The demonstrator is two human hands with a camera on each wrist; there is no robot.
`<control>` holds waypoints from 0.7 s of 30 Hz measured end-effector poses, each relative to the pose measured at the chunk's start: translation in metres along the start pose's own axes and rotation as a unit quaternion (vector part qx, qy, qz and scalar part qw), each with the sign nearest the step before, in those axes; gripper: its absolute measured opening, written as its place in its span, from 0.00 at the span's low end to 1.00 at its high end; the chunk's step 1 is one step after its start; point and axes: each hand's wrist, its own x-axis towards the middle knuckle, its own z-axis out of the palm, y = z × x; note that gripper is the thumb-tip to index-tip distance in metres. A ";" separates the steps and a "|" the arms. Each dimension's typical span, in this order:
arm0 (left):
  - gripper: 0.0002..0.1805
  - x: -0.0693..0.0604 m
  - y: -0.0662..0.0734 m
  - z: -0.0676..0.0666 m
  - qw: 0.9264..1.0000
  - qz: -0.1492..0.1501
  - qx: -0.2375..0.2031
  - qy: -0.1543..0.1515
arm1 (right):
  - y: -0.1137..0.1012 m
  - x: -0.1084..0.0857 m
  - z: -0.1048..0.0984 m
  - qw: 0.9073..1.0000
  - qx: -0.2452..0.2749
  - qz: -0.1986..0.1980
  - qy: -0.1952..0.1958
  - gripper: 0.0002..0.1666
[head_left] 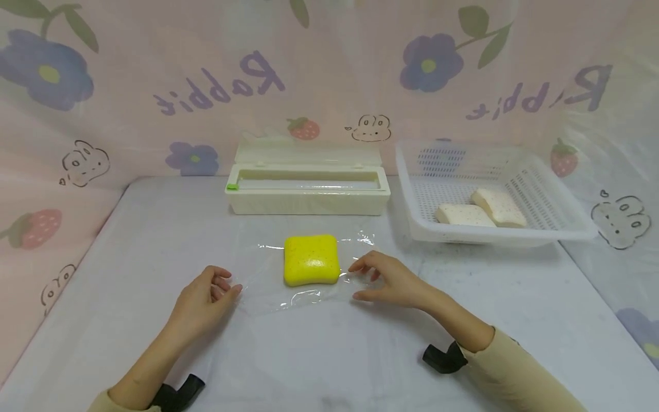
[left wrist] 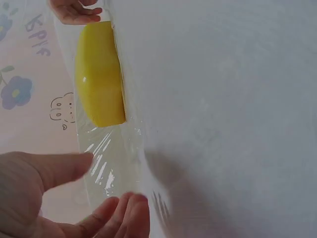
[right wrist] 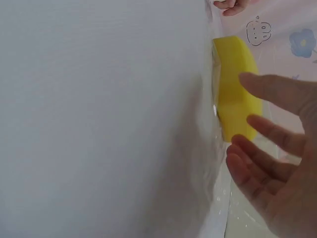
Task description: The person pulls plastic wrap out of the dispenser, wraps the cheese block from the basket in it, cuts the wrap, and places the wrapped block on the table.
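A yellow block [head_left: 311, 260] with rounded corners and a glossy, dimpled top lies on a sheet of clear plastic film [head_left: 262, 280] on the table. At the film's left edge is my left hand [head_left: 203, 300], its thumb apart from the loosely bent fingers. The left wrist view shows a gap between that thumb and the fingers [left wrist: 126, 213], with nothing gripped. My right hand [head_left: 393, 280] hovers by the film's right side, close to the block. In the right wrist view its fingers [right wrist: 267, 163] are spread, holding nothing; whether they touch the film I cannot tell.
Behind the film stands a long white dispenser box [head_left: 309, 202] with its lid raised and clear film inside. At the back right, a white perforated basket [head_left: 496, 233] holds two cream, speckled blocks [head_left: 499, 206]. A patterned curtain [head_left: 319, 68] hangs behind the table.
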 end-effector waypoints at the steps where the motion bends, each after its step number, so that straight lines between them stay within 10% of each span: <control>1: 0.20 0.000 0.002 0.000 1.000 0.011 0.009 0.013 | 0.002 -0.003 0.000 1.000 -0.011 -0.010 -0.002 0.23; 11: 0.20 -0.003 0.008 0.007 0.990 0.115 0.074 -0.019 | 0.012 -0.022 0.000 0.997 -0.056 -0.046 0.003 0.14; 21: 0.11 -0.006 0.004 0.007 0.987 0.124 0.090 -0.048 | 0.017 -0.024 0.002 0.997 -0.059 -0.054 0.017 0.08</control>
